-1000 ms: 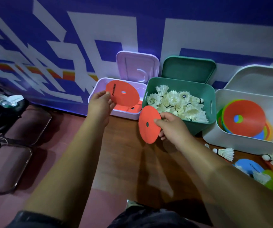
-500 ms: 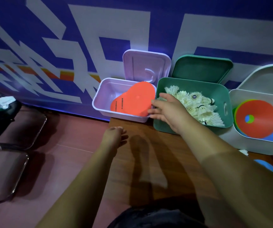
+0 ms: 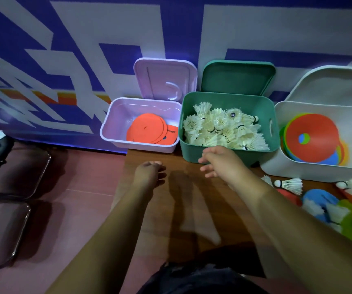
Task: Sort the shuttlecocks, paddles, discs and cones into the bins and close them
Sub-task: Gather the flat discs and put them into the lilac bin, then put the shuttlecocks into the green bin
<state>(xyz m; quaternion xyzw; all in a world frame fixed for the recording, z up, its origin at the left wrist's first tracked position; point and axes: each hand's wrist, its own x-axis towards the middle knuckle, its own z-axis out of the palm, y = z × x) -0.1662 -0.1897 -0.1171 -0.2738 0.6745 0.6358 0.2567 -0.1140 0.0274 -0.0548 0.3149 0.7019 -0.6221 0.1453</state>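
1. Back wall (image 3: 255, 28) is blue with big blocky white shapes — plus an orange stripe (image 3: 64, 98) low on the left.
2. Floor (image 3: 81, 170) is dull red, with a brown wooden tabletop (image 3: 192, 209) sitting over it.
3. Two chrome-framed chairs (image 3: 3, 230) on the left, pretty dim lighting overall.

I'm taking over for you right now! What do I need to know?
Left grip and right grip: both empty, open, over the table.
Orange discs lie in the pink bin, shuttlecocks in the green bin, coloured discs in the white bin.
Left to do: sort the loose shuttlecock and coloured pieces at right, then shut all three lids.
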